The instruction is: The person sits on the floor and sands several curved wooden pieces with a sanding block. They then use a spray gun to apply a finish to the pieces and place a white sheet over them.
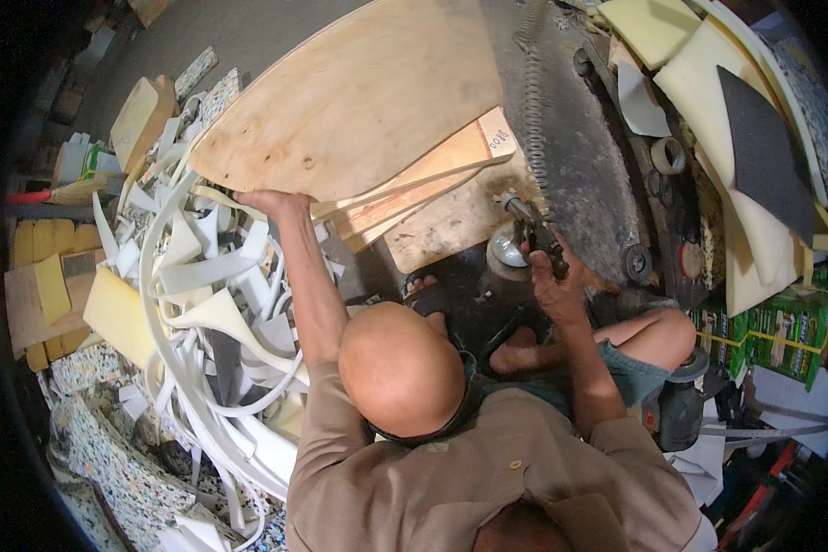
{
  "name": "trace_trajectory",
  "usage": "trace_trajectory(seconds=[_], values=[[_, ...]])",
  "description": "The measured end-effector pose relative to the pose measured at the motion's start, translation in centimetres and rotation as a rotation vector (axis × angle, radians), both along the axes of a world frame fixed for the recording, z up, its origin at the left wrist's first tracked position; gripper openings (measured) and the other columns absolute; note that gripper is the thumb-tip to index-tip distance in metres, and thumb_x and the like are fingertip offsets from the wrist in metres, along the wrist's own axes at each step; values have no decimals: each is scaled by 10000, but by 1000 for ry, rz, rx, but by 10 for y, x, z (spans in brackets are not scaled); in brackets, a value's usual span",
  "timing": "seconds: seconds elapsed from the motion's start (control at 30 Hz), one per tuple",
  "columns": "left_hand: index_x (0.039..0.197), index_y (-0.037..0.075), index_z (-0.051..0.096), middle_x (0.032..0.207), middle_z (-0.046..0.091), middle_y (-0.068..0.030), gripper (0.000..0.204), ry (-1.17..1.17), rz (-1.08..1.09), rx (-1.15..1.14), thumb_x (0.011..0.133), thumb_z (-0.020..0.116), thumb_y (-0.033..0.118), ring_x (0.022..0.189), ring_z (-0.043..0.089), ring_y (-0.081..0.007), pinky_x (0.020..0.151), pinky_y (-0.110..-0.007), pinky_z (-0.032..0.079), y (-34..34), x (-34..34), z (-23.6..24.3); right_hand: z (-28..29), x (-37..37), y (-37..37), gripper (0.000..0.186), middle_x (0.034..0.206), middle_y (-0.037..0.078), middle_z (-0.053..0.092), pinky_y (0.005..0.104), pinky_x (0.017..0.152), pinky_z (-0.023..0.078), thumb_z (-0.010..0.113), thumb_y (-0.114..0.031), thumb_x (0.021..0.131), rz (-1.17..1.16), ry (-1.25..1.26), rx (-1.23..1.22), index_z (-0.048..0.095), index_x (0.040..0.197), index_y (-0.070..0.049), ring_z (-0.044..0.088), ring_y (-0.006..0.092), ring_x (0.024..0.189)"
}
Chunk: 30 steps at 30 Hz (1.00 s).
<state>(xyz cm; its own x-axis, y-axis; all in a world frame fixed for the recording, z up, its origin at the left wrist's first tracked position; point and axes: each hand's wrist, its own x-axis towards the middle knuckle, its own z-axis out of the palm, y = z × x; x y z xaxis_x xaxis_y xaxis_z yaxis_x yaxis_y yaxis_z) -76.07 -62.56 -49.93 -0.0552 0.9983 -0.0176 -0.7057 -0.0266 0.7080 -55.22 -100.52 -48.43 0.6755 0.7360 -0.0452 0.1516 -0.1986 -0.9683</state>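
My left hand (pixel 278 202) grips the lower left edge of a large curved plywood panel (pixel 368 101), its fingers partly hidden by the board. The panel is raised over several other wooden boards (pixel 405 184), whose right ends show beneath it. In my right hand (pixel 558 285) is a spray gun (pixel 538 235), its nozzle toward the boards. A coiled air hose (pixel 534 120) runs away from the gun toward the top of the view. Beside the gun sits a round, shiny metal cup (pixel 508 248); whether it joins the gun I cannot tell.
White and yellow foam offcuts (pixel 212 267) heap up at my left. On the right lie foam sheets (pixel 708 101), a tape roll (pixel 668 155) and green packages (pixel 782 336) with yellow straps. A dark power tool (pixel 676 405) stands near my right knee (pixel 662 336).
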Motion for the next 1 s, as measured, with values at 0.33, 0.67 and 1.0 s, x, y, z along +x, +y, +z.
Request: trace_trajectory(seconds=[0.33, 0.67, 1.0], values=[[1382, 125, 463, 1408, 498, -179, 851, -83, -30, -568, 921, 81, 730, 1252, 509, -414, 987, -634, 426, -85, 34, -61, 10, 13, -35, 331, 679, 2, 594, 259, 515, 442, 580, -375, 997, -50, 47, -3, 642, 966, -51, 522, 88, 561], [897, 59, 647, 824, 682, -84, 432, 749, -940, -480, 947, 624, 488, 766, 652, -192, 710, -320, 500, -175, 1, -69, -4, 13, -44, 446, 861, 2, 651, 252, 699, 475, 660, -279, 966, -58, 165, 59, 588, 1285, 25, 567, 87, 773], [1000, 13, 696, 957, 676, -150, 227, 1071, -905, 1555, 798, 741, 106, 910, 620, -346, 825, -426, 483, -193, 99, 212, 52, 9, -35, 471, 1047, 133, 722, 275, 872, 517, 651, -181, 941, 238, 190, 192, 545, 1320, 78, 654, 122, 943]])
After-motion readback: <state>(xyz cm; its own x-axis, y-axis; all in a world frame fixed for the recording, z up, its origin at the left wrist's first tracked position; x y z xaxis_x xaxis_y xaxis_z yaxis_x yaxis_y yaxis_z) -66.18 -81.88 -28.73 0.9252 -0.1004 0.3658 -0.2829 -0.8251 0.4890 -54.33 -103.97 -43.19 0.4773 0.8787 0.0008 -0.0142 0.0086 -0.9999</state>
